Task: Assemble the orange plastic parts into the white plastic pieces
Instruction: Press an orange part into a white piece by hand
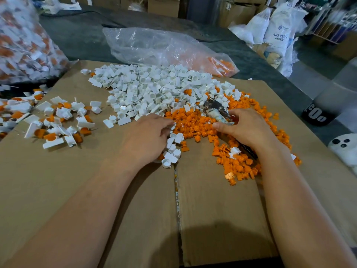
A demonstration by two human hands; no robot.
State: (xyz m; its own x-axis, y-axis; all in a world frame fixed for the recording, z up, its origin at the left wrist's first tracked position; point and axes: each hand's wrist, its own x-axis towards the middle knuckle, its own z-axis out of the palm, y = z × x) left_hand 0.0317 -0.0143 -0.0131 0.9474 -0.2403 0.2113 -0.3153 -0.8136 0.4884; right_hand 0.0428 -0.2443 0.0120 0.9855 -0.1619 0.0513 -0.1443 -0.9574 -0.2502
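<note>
Orange parts (195, 124) heaped on cardboard counter (135, 209) between my hands, white pieces (150, 89) piled just beyond. Left hand (148, 134) is nearer the white, fingers curled at the heap's edge; can't tell if pinching one. Right hand (249, 128) grips taped tool (216, 111), long axis pointing away-left.

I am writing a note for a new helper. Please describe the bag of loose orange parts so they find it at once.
Find the brown cardboard sheet. Beyond its far edge, behind the white pile, lies a clear plastic bag. It is slack, orange only at its right end, unlike the bulging bag of mixed pieces at the left.
</note>
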